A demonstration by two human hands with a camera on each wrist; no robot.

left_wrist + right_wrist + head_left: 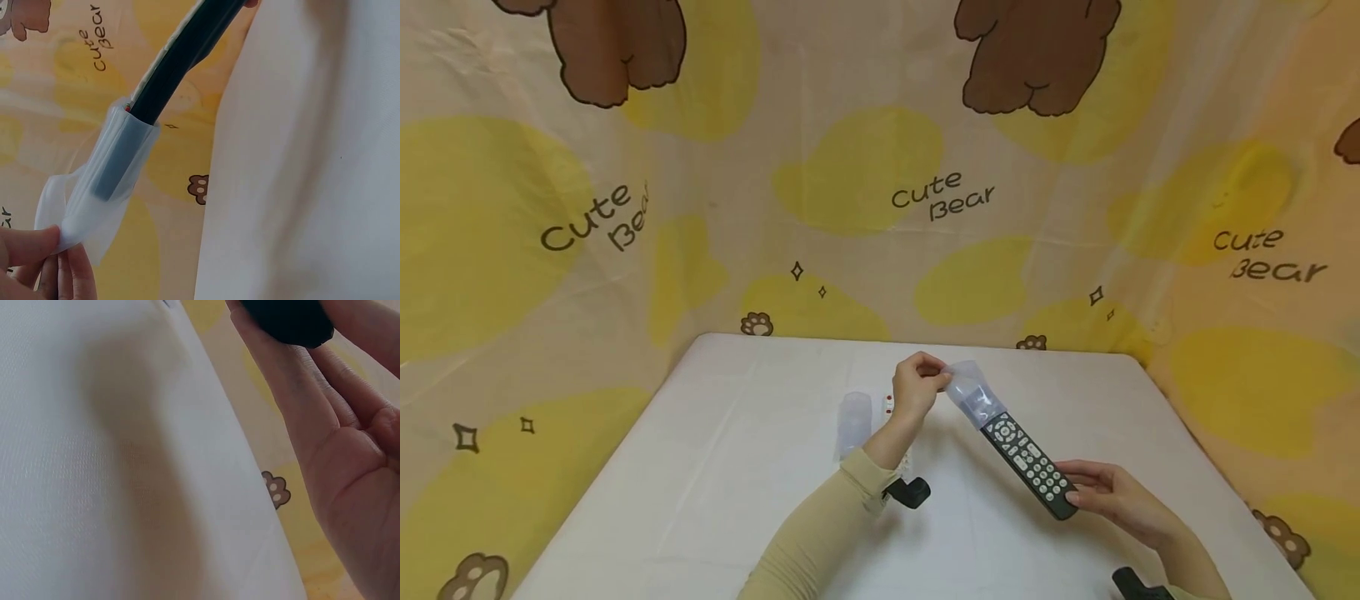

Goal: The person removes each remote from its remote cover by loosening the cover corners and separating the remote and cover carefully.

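A black remote control [1028, 462] with pale buttons is held slanted above the table. Its far end sits inside a translucent plastic sleeve [976, 396], while the nearer part is bare. My left hand [916, 387] pinches the loose end of that sleeve between thumb and fingers; the left wrist view shows the remote control [187, 56] reaching partway into the sleeve [109, 162]. At the opposite end, my right hand [1120, 500] grips the remote control between thumb and fingers. In the right wrist view, only the dark end of the remote control [290, 319] shows.
Another translucent sleeve [854, 421] lies on the white table [700, 467], left of my left hand. Beside it is a white item with red marks [889, 405], mostly hidden by my left hand and forearm. A bear-print curtain [850, 183] hangs behind the table.
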